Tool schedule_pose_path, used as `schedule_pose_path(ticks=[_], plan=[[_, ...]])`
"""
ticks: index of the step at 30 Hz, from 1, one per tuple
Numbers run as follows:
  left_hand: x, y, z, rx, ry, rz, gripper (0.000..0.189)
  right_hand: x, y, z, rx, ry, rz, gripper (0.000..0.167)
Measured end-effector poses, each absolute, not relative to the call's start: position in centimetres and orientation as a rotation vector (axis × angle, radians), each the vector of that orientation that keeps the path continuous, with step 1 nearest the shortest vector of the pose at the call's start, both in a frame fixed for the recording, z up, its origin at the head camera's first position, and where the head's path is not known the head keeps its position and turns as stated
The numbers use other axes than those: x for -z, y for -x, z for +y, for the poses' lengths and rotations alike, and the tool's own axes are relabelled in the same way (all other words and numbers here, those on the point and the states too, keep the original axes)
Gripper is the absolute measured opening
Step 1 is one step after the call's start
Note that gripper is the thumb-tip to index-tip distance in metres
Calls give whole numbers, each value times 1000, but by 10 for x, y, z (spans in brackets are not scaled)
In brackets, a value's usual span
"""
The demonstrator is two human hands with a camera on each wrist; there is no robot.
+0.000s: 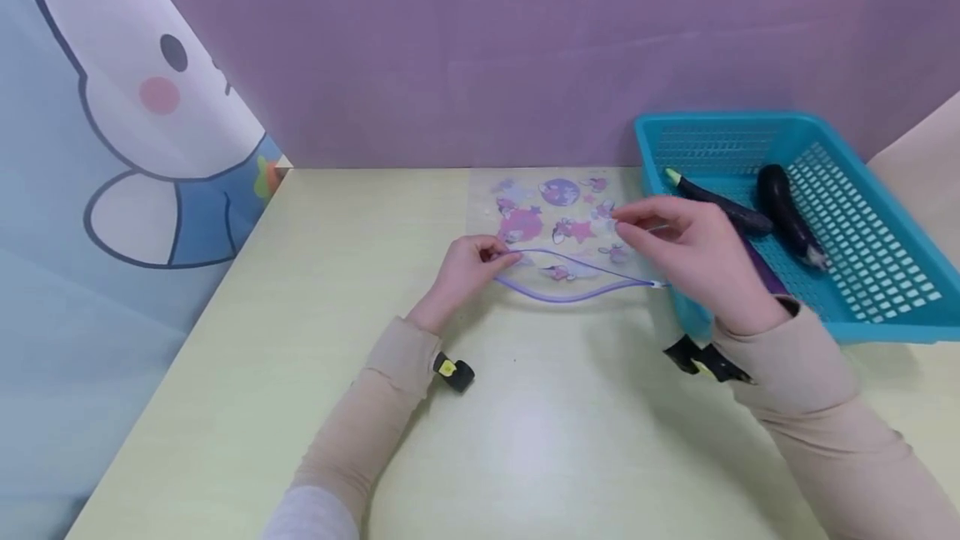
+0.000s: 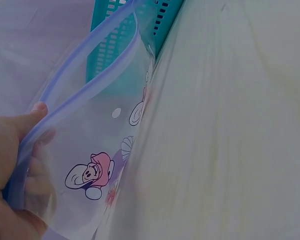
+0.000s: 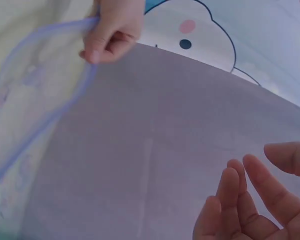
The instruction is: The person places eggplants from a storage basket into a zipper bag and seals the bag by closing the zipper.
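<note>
A clear zip bag (image 1: 558, 227) printed with pink and purple cartoon figures lies on the table, its purple-edged mouth spread apart. My left hand (image 1: 474, 269) pinches the left end of that mouth between thumb and fingers. In the left wrist view the bag (image 2: 90, 150) shows a gap between its two purple zip strips. Above the right end of the bag is my right hand (image 1: 693, 252), thumb and fingers apart. The right wrist view shows this right hand (image 3: 260, 200) with nothing between its fingertips.
A teal basket (image 1: 885, 190) stands at the right, beside the bag. Inside lie several dark eggplants, one a curved eggplant (image 1: 787, 211) and another a slim eggplant (image 1: 723, 205). A purple cloth (image 1: 465, 48) hangs behind the table (image 1: 300, 273).
</note>
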State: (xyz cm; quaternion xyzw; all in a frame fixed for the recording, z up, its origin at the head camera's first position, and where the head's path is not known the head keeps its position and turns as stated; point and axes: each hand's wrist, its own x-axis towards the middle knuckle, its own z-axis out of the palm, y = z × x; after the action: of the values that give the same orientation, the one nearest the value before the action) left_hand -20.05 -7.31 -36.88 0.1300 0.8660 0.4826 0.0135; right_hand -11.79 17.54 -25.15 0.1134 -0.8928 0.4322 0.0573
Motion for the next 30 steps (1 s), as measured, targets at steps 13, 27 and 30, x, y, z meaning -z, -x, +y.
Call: schedule_pose_path(ticks=[13,27,30], plan=[[369,200,-74,-1510,-413,2693,15,225,141,233,-1267,-231,-2749,36],[372,204,-73,-1505,-440,2714,15,249,205,312,-1044,-23,-3196,74],[372,204,-73,-1494,-438,2715,16,255,214,326,-1083,30,-3215,78]])
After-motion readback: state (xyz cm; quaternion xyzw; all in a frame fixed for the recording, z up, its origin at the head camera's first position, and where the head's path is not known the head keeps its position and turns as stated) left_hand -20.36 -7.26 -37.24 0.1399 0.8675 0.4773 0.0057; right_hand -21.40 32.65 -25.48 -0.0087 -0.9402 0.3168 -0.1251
